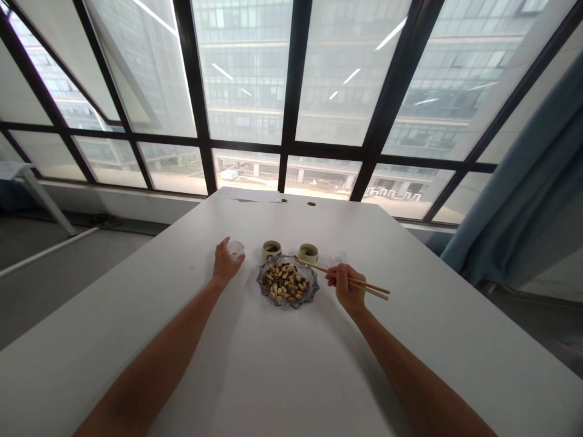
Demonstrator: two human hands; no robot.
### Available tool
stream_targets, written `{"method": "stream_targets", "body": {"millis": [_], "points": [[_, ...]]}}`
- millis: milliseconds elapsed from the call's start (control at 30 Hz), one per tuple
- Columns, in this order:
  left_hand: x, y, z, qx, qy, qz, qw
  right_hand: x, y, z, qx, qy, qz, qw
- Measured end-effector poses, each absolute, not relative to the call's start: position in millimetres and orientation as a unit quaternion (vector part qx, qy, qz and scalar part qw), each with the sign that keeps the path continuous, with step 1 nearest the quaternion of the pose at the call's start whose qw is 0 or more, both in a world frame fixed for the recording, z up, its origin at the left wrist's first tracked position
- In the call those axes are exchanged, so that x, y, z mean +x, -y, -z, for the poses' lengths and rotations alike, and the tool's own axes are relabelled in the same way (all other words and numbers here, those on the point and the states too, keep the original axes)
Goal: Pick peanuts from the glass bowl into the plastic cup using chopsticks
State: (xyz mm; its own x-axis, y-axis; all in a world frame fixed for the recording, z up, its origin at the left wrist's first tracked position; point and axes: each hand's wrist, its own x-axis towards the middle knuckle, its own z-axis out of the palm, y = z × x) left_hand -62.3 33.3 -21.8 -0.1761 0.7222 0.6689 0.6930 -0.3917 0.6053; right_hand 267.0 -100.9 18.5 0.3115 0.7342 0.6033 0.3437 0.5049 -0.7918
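Basically, L hand (226,261), left of frame centre, has its grip curved partway round a small clear cup (235,247), thumb on the near side; the cup's on the white worktop (268,370) or just above, can't tell which. R hand (350,290), right of centre, has its grip clenched on a pair of wooden chopsticks (315,266), butt ends poking out to the right, tips pointing left over the far R edge of the glass bowl (313,295). Bowl's mid-frame, betw. the hands, w/ a mix of pale nuts (286,280) & darker bits. Just behind it: L green pot (265,252) and R green pot (315,255), both w/ dark contents, too small to ID.
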Motion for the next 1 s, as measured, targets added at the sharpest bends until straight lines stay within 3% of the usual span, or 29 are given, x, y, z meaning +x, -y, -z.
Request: {"method": "stream_targets", "body": {"millis": [100,167,500,700,900,1000], "points": [[-48,-20,4,0.682,-0.504,-0.529,-0.041,264,96,-20,-0.48,0.504,-0.192,0.692],[-30,-10,-5,0.729,-0.452,-0.513,-0.02,262,94,-22,-0.481,0.458,-0.216,0.716],[16,-40,5,0.651,-0.508,-0.443,0.348,265,82,-13,-0.473,0.333,-0.322,0.749],[17,-53,8,0.587,-0.488,-0.458,0.455,268,74,-2,-0.468,0.333,-0.359,0.736],[16,-45,4,0.594,-0.472,-0.462,0.459,268,88,-11,-0.493,0.415,-0.244,0.724],[14,-39,2,0.594,-0.479,-0.468,0.445,269,101,-16,-0.484,0.583,-0.126,0.641]]}}
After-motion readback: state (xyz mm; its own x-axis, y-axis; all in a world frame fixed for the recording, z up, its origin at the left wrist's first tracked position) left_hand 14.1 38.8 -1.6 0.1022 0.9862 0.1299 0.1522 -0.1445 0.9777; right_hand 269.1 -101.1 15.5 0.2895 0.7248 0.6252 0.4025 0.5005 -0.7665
